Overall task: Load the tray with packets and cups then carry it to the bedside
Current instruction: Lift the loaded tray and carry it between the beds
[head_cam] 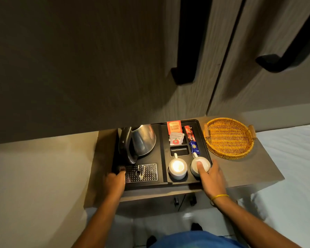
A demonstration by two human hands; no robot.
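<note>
An empty round wicker tray (229, 138) with two handles sits at the right end of the small wooden table. Beside it lies a black service tray (161, 151). Its back compartments hold an orange tea packet (174, 127), white sachets (176, 138), and red and blue stick packets (191, 138). Two white cups stand in its front wells. The left cup (177, 168) is free. My right hand (211, 178) has its thumb in the mouth of the right cup (200, 166) and fingers around its outer side. My left hand (115, 181) grips the black tray's front left corner.
A steel kettle (140, 140) with a black handle stands on the left half of the black tray, behind a perforated drip grate (141, 172). Wooden wardrobe doors with black handles (184, 51) rise behind the table. A white bed (293, 167) lies to the right.
</note>
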